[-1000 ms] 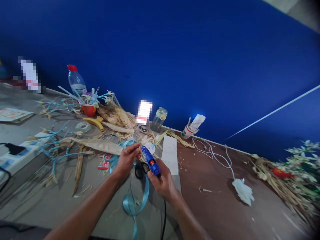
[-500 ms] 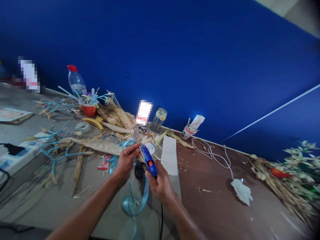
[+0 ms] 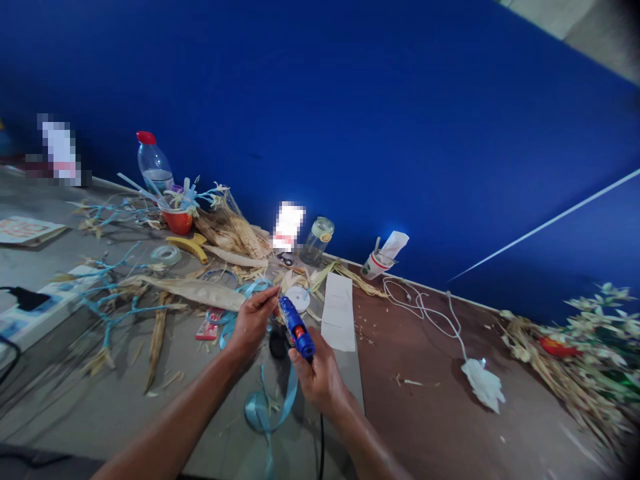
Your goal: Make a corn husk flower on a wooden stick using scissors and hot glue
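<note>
A blue hot glue gun point(image 3: 297, 327) is gripped in my right hand point(image 3: 320, 370), its nozzle end tilted up and to the left. A dark cord runs down from it past my wrist. My left hand point(image 3: 251, 323) is closed in a pinch close to the gun's front end; what lies between its fingertips is too small to make out. Light blue ribbon point(image 3: 230, 327) curls beside my left hand. Below the hands lies a ribbon roll point(image 3: 257, 410) with a loose tail. A white disc-shaped spool point(image 3: 299, 299) sits just behind the gun.
Dried husks point(image 3: 195, 292) and blue-wrapped twigs point(image 3: 107, 310) cover the left side, near a power strip point(image 3: 43, 313). A red cup point(image 3: 179, 221), a bottle point(image 3: 154, 167) and a jar point(image 3: 319, 239) stand along the wall. White cable point(image 3: 425, 307) and dried flowers point(image 3: 595, 333) lie right.
The glue gun and my right hand have shifted slightly down, uncovering more of the white spool. My left hand keeps its pinch in nearly the same place.
</note>
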A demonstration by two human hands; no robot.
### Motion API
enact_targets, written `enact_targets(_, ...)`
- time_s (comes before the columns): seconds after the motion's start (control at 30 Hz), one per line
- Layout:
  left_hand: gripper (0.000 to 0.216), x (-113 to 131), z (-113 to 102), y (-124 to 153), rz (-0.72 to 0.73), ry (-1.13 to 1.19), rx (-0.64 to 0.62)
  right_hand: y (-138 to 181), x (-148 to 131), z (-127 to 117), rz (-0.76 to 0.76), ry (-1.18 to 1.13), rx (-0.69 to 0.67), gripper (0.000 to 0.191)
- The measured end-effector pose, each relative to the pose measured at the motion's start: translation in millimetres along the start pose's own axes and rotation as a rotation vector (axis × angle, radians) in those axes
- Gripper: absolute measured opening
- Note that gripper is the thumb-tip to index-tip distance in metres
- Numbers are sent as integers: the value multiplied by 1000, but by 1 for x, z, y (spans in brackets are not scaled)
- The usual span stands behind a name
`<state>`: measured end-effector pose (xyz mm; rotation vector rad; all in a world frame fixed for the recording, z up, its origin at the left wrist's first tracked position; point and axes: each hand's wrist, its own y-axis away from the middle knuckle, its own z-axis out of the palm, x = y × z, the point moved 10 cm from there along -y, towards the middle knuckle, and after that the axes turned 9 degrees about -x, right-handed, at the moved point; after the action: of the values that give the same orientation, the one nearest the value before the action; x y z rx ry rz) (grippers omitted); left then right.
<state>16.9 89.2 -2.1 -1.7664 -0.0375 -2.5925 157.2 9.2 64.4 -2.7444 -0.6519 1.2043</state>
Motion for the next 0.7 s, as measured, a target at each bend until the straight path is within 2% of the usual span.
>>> enact_targets(0.27, 34, -2, 1, -1, 9, -9, -30, 0, 2, -2, 12, 6, 14, 20)
enact_targets(0.43, 32, 1, -1, -1, 21, -43, -5, 2, 2, 1, 34, 16, -16, 21)
enact_targets(0.7, 28, 3, 0, -1, 11, -41, 18, 2, 2, 0, 37, 61, 18, 18)
